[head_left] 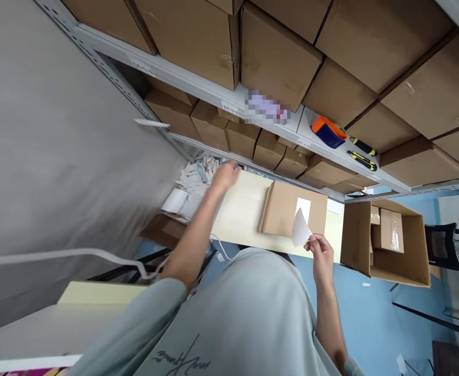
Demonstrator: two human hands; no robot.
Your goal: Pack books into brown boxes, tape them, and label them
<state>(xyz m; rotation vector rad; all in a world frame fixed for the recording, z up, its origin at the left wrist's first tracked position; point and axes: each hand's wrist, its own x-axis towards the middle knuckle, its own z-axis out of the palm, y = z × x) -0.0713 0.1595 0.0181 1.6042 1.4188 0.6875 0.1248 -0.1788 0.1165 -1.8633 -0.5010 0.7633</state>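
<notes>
My right hand pinches the lower corner of a white paper label, which curls upward. Behind it lies a flat brown cardboard box on a cream-coloured table. A white label sits on that box, partly covered by the paper I hold. My left hand is over the far left part of the table, slightly blurred, its fingertips apart and nothing visible between them. It is nearest to a heap of crumpled white paper strips.
Shelves packed with brown cartons rise along the far side. An orange and blue tape dispenser and two utility knives lie on one shelf. At right stands an open carton with smaller boxes inside. A white cable crosses at left.
</notes>
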